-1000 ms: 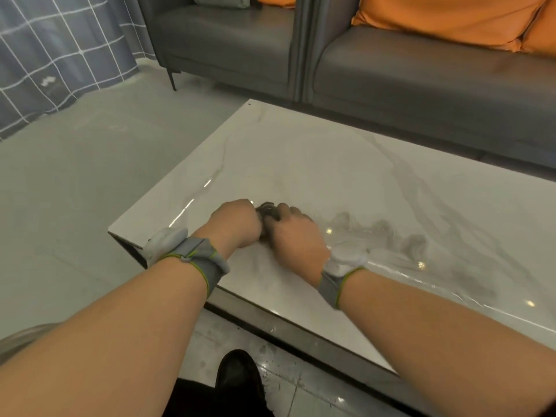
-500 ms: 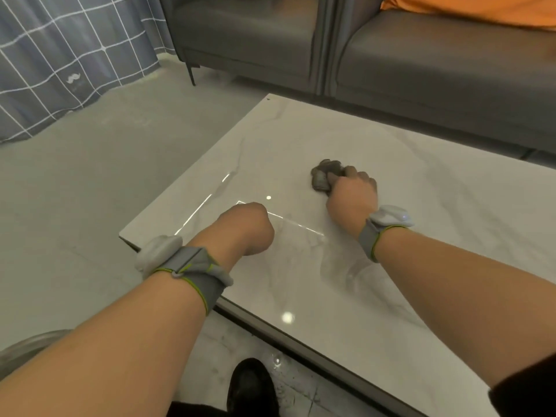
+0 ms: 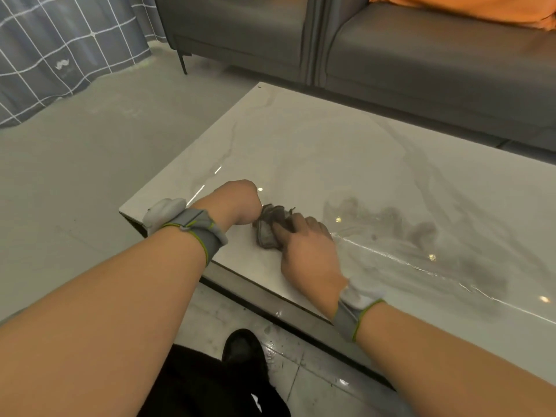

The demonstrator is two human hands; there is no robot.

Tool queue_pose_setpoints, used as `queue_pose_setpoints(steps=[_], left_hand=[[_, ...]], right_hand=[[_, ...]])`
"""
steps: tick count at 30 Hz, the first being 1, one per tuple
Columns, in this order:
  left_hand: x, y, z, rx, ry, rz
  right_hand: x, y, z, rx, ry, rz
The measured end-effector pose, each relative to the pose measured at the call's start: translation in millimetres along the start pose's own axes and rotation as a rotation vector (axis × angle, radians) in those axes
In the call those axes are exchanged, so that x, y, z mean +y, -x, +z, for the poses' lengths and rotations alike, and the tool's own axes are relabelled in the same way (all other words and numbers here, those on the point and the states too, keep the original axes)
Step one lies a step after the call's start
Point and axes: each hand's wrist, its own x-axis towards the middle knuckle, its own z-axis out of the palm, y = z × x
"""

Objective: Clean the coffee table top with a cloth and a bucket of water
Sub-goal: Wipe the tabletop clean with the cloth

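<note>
A crumpled grey cloth (image 3: 269, 228) lies on the white marble coffee table top (image 3: 316, 145) near its front left corner. My right hand (image 3: 307, 251) presses on the cloth from the right, fingers curled over it. My left hand (image 3: 237, 203) is a closed fist resting on the table, touching the cloth's left side. A wet smear (image 3: 406, 236) spreads over the table to the right of the cloth. No bucket is in view.
A grey sofa (image 3: 421, 70) with an orange cushion (image 3: 481, 10) stands behind the table. A checked curtain (image 3: 60, 55) hangs at the far left. Grey floor (image 3: 75, 176) lies left of the table. A dark shoe (image 3: 243, 350) shows below the table edge.
My right hand has pulled the cloth back toward the near edge, next to my left fist. Half a second ago it was farther out on the table.
</note>
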Motion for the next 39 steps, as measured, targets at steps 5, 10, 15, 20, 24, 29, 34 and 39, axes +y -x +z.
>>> queue_pose_setpoints(steps=[5, 10, 15, 20, 24, 29, 34, 39], left_hand=[[2.6, 5.0, -1.9, -0.012, -0.014, 0.006], [8.6, 9.6, -0.7, -0.011, -0.017, 0.013], [27.0, 4.3, -3.3, 0.016, 0.021, 0.065], [43.2, 0.7, 9.6, 0.044, 0.099, 0.171], [43.5, -10.1, 16.4, 0.012, 0.098, 0.192], [42.8, -19.4, 25.3, -0.01, 0.069, 0.174], [42.7, -26.7, 26.3, 0.02, 0.059, 0.155], [47.4, -27.0, 22.8, 0.027, 0.034, 0.156]], right_hand=[[-7.9, 49.3, -13.9, 0.001, 0.015, -0.113], [-3.0, 80.8, -29.5, -0.101, -0.093, -0.243], [32.9, 71.0, -54.4, -0.113, -0.347, -0.174], [114.2, -2.1, -59.2, -0.005, -0.119, 0.063], [164.6, -65.8, -51.1, -0.129, 0.029, 0.243], [168.7, -108.6, -28.8, -0.174, 0.188, 0.275], [149.9, -112.6, -11.5, -0.176, 0.111, 0.43], [122.5, -83.3, -7.2, -0.076, -0.037, 0.367]])
